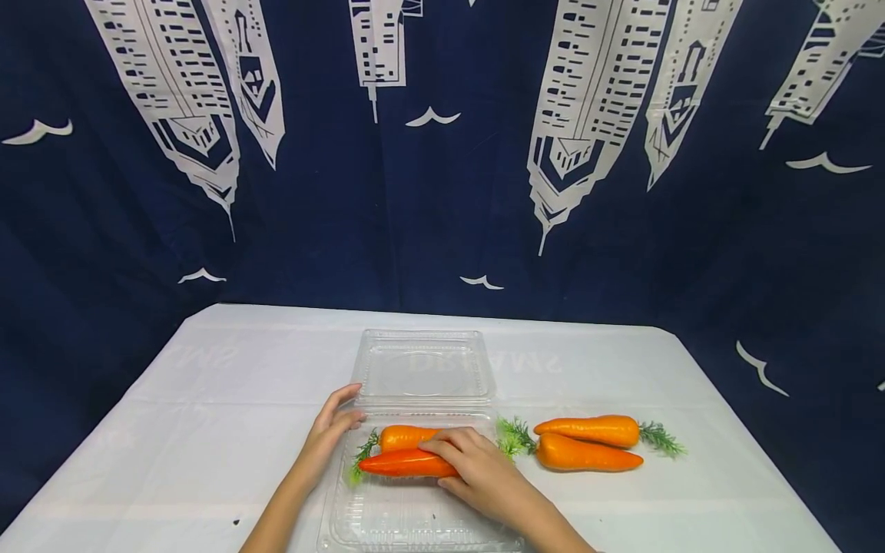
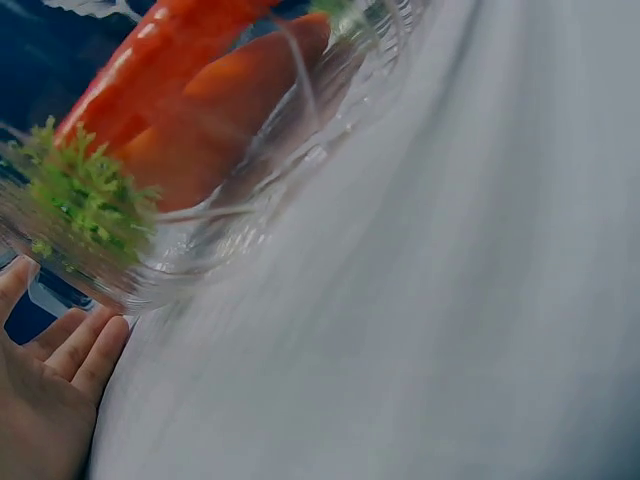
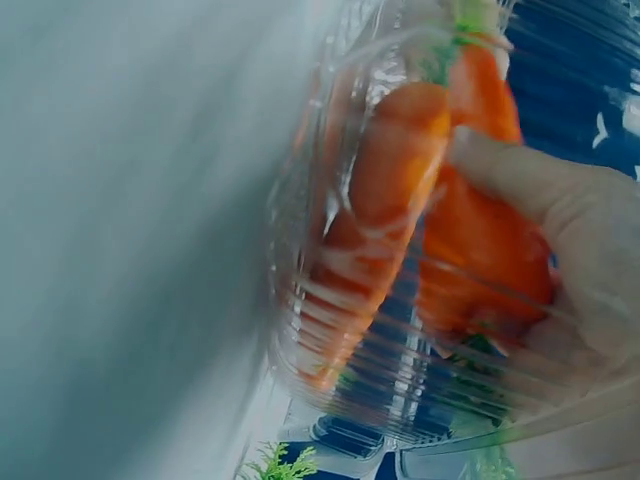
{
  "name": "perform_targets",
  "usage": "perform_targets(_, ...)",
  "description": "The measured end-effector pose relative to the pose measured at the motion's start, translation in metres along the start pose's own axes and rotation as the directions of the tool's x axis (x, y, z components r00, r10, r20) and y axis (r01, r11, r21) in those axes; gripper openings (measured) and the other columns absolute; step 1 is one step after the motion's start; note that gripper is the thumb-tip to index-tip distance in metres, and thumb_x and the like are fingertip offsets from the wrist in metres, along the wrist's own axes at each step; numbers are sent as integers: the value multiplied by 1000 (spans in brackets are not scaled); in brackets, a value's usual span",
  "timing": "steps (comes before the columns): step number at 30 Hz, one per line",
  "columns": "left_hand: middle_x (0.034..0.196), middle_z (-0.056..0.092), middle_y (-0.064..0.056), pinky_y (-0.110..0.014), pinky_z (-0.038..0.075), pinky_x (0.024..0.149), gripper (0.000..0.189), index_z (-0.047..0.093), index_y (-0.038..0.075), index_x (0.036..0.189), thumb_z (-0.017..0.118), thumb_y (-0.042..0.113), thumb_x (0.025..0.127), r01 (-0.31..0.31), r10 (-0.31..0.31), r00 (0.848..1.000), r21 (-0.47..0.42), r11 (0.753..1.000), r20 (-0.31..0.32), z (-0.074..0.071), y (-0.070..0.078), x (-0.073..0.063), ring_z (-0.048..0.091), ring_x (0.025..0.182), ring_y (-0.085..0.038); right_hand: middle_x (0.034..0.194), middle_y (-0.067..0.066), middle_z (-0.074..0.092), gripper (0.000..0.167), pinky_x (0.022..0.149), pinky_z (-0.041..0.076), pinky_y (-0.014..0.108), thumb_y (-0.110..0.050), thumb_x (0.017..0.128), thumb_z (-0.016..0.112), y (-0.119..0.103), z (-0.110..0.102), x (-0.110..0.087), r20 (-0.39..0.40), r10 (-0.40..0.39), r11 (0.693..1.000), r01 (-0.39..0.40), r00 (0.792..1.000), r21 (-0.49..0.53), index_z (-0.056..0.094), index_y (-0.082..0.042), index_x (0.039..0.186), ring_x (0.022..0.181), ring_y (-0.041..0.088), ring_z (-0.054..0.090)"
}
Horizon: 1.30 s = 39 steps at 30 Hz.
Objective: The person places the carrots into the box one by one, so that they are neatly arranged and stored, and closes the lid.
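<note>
Left hand [image 1: 328, 438], fingers loosely extended, at clear box [image 1: 401, 511] | right hand [image 1: 480, 475] grips red carrot [image 1: 401, 463] | orange carrot [image 1: 406, 437] alongside; two carrots [image 1: 588, 453] outside

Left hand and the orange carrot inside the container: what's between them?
Head view: the left rim of the clear plastic container and the leafy green top of that orange carrot.

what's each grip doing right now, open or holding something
Left grip: open, at the clear container's edge.
Right grip: holding the red-orange carrot.

The head view is bright, wrist views blurrier.
</note>
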<state>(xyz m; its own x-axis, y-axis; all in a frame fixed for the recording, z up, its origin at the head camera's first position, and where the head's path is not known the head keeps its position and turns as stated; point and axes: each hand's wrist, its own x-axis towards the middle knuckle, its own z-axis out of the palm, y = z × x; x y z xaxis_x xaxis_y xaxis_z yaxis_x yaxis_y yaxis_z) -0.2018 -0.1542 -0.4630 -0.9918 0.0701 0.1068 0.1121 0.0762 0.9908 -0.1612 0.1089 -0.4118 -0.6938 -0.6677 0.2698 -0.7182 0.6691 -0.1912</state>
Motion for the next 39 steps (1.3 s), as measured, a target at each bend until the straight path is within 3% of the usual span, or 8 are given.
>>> perform_targets(7,140,34,-14,-18,45,86,44,39,12,133,49,16,90,-9,9,1000,3,1000,3,0,0,1,53,100,-8,116,-4,54,48,90,46,32,-27,80,66,0,7,-1,16,-51,984,53,999,-167,51,-24,126,106,16,51)
perform_targets(12,140,34,-14,-18,45,86,43,39,12,133,48,15,91,-15,15,1000,2,1000,8,0,-1,2,54,99,-8,114,-3,55,50,90,46,31,-18,76,70,1,11,-2,-23,-94,966,86,995,-242,53,-23,123,105,16,53)
perform_targets(20,140,34,-13,-18,45,87,43,40,13,133,48,15,91,-9,9,1000,7,1000,6,-1,-1,1,54,98,-6,112,-2,56,47,86,49,30,-13,72,70,1,14,-2,-110,-72,979,50,991,-195,56,-19,117,103,15,55)
perform_targets(27,139,35,-12,-18,45,86,44,40,13,133,49,15,90,5,-5,1000,12,1000,4,0,-2,1,53,98,-5,108,-2,57,44,74,52,28,-26,70,76,-2,12,-3,-153,12,970,-49,988,-239,61,-23,111,98,15,55)
perform_targets(31,139,35,-11,-18,45,86,44,40,15,133,49,16,90,12,-12,1000,11,1000,-2,0,-3,1,53,99,-6,107,-2,56,43,69,51,26,-32,71,74,-3,10,-3,-132,37,969,-68,991,-236,63,-23,111,97,14,53)
perform_targets(36,140,34,-12,-18,45,87,44,40,14,133,49,16,90,6,-6,1000,7,1000,5,0,-3,2,54,99,-6,106,-2,53,40,57,48,22,-34,75,70,-4,7,-4,-50,82,982,-90,995,-167,63,-20,113,97,14,50)
perform_targets(39,140,34,-12,-18,45,86,43,40,14,133,49,16,90,5,-5,1000,3,1000,0,0,-4,1,54,98,-5,105,-3,54,37,57,49,22,-32,78,68,-5,6,-3,-22,81,985,-84,996,-149,62,-17,112,98,14,51)
